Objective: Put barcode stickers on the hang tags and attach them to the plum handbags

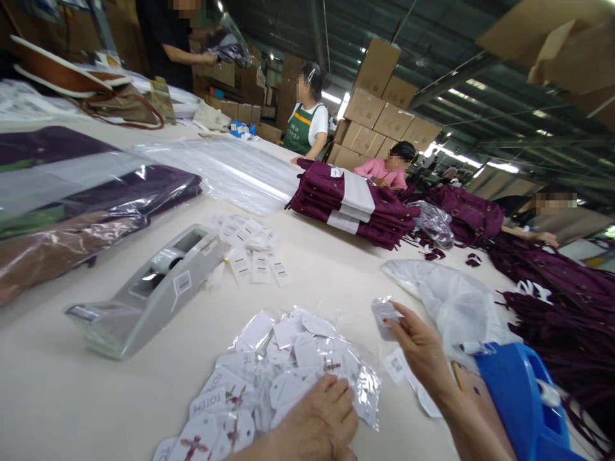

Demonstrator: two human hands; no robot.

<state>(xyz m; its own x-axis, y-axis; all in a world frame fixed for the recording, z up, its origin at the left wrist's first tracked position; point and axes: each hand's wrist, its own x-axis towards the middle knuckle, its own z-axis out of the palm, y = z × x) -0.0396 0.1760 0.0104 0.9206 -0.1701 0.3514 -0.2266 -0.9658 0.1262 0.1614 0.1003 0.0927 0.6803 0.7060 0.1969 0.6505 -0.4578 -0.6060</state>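
My left hand (pixel 319 416) lies palm down at the front of a pile of white printed tags (pixel 230 390), some in clear bags, its fingers bent over them; what is under the fingertips is hidden. To the right, my right hand (pixel 418 336) pinches a small clear packet (pixel 384 318) with a pale label in it between thumb and fingers, raised over the table. Below that packet lie more white tags (pixel 395 365) on the tabletop. Behind the pile, small barcode labels (pixel 260 266) are spread beside a grey tape dispenser (pixel 148 288).
Bagged purple items (pixel 144 186) lie at left. Folded purple bags (pixel 353 202) are stacked at the back centre, with more purple goods (pixel 562 275) at right. A blue dispenser (pixel 514 390) and a phone (pixel 473 390) sit by my right forearm. Several people stand or sit around the table.
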